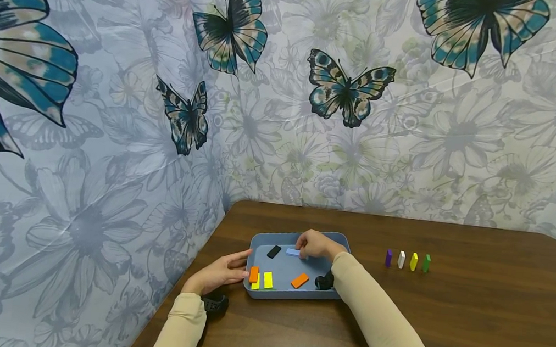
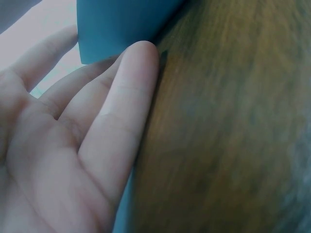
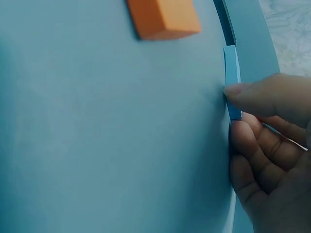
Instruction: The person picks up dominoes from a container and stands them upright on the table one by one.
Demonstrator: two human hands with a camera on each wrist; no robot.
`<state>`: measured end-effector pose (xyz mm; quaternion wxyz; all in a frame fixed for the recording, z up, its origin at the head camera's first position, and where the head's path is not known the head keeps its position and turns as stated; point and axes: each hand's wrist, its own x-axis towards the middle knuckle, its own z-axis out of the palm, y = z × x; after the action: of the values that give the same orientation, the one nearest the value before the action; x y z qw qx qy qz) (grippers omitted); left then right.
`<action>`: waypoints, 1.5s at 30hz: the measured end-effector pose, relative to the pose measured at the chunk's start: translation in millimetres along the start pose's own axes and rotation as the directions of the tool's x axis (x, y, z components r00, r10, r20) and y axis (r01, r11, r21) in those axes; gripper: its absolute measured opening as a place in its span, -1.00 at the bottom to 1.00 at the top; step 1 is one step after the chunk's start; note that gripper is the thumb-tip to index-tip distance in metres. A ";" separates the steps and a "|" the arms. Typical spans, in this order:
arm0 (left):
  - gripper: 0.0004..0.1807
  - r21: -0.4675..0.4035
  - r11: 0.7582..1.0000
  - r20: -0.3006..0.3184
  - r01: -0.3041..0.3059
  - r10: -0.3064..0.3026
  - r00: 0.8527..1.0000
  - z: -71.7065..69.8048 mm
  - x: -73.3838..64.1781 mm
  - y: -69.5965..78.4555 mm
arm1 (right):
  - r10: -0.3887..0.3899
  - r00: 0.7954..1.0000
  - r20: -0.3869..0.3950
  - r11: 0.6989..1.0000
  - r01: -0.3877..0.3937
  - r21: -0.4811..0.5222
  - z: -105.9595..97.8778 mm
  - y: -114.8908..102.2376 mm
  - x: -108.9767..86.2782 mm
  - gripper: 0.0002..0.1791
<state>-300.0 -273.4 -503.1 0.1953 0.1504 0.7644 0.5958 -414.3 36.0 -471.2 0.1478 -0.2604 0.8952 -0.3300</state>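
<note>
My right hand (image 1: 318, 245) reaches into the blue tray (image 1: 287, 294), and its thumb and fingers pinch a light blue domino (image 3: 232, 82) at the tray's far side. A black domino (image 1: 274, 252) lies to the left of it. My left hand (image 1: 222, 272) rests against the tray's left side. In the left wrist view its fairly straight fingers (image 2: 131, 87) touch the tray's outer wall (image 2: 116, 29). Close to that hand, inside the tray, an orange domino (image 1: 254, 274) overlaps a yellow one (image 1: 255, 285). Another yellow domino (image 1: 268, 280) lies beside them.
Another orange domino (image 1: 300, 280) lies near the tray's front edge. To the right of the tray, purple (image 1: 388, 258), white (image 1: 401, 260), yellow (image 1: 413, 261) and green (image 1: 426, 263) dominoes stand upright in a row on the wooden table (image 1: 484, 307). A butterfly-patterned backdrop (image 1: 279, 157) rises behind.
</note>
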 end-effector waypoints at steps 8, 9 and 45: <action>-0.13 0.002 1.000 -0.008 0.000 0.000 1.000 -1.2 1.1 -1.0 | 0.006 1.000 0.017 1.000 -0.006 0.000 -0.8 0.6 0.0 -0.84; -0.13 0.003 1.000 -0.010 0.001 -0.001 1.000 -1.2 1.1 -1.2 | 0.004 1.000 0.020 1.000 -0.004 -0.001 -0.8 0.5 -0.2 -0.85; -0.14 0.038 0.999 -0.006 -0.010 0.010 1.000 -4.6 0.7 -6.9 | -0.117 0.993 -0.021 0.993 0.118 0.030 -15.8 -9.1 -21.8 -0.85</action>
<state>-302.8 -278.6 -508.9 0.1872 0.1560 0.7753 0.5827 -399.9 50.6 -451.4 0.1236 -0.3073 0.8745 -0.3544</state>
